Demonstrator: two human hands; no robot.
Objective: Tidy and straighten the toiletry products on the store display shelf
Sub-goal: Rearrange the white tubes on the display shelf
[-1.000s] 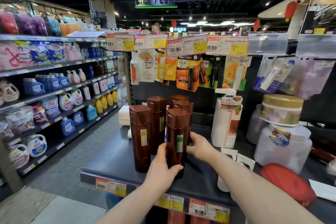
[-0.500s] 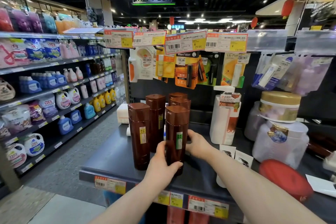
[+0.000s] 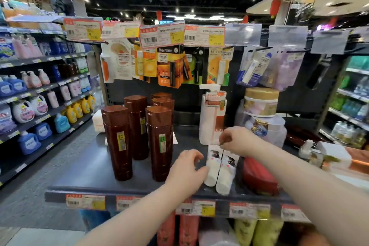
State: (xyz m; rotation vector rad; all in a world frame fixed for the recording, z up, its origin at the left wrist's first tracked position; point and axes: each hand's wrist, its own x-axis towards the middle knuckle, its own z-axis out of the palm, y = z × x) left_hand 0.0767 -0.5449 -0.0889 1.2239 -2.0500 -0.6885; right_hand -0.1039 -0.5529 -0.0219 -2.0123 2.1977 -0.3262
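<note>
Several tall brown bottles stand upright in two rows on the dark display shelf. Right of them two white tubes lie side by side near the shelf's front edge. My left hand hovers by the left tube with fingers curled and apart, thumb close to the tube, holding nothing. My right hand is over the tubes' far ends, in front of a white pump bottle, fingers bent and holding nothing that I can see. The picture is blurred by motion.
A red pouch lies right of the tubes. Stacked tubs with a gold lid stand at the back right. Hanging carded products and price tags fill the back panel. Detergent shelves line the aisle on the left.
Both hands have let go of the front right brown bottle and moved right to the white tubes. The view has swung slightly right.
</note>
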